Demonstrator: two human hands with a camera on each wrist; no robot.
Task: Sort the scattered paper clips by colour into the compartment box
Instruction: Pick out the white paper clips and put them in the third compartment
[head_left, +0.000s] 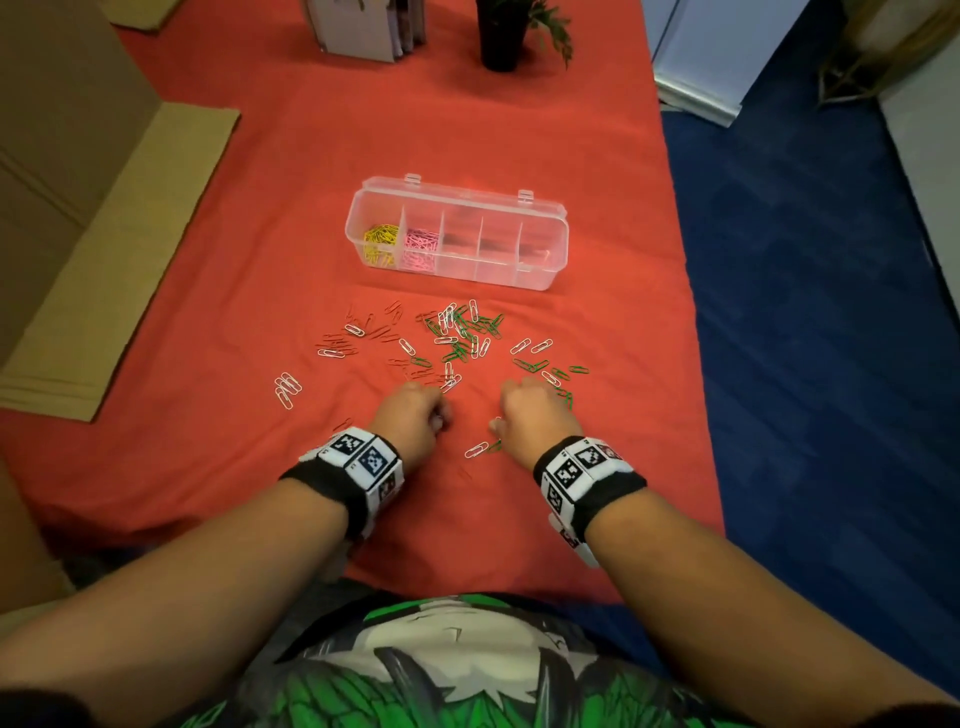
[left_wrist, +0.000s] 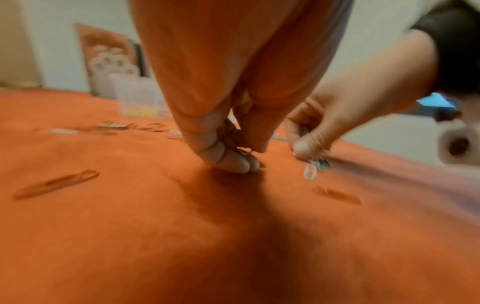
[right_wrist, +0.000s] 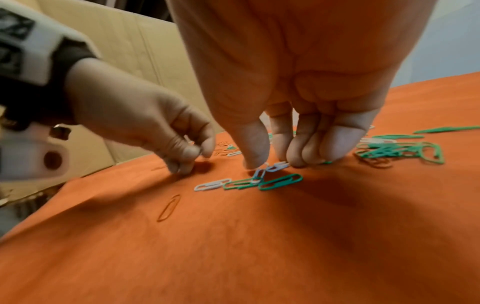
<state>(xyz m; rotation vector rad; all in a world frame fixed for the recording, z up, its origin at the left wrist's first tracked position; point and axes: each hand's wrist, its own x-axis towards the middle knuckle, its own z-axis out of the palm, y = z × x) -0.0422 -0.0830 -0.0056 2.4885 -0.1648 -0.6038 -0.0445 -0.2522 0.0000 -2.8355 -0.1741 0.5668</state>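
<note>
Head view showed a clear compartment box (head_left: 457, 236) with five compartments on the red cloth (head_left: 260, 234), its lid open behind. The leftmost compartment held yellow paper clips (head_left: 381, 241), the next one pink paper clips (head_left: 421, 248); what lay in the other three I could not tell. Between the box and the hands many clips lay scattered: green paper clips (head_left: 467, 332), white paper clips (head_left: 287, 388) and red ones, too many to count. The left hand (head_left: 410, 415) and the right hand (head_left: 530, 413) were both curled, knuckles up, low over the cloth.

Left wrist view was blurred. The left hand's fingers (left_wrist: 231, 162) were pressed together, tips touching the cloth, pinching something small; it could not be made out.

Right wrist view showed the right hand's thumb (right_wrist: 253, 150) and fingers closed on a white clip (right_wrist: 259, 174), which stood tilted over two green clips (right_wrist: 280, 182). One more white clip (right_wrist: 211, 184) lay just beside them, and one red clip (right_wrist: 169, 207) lay nearer the camera.
</note>
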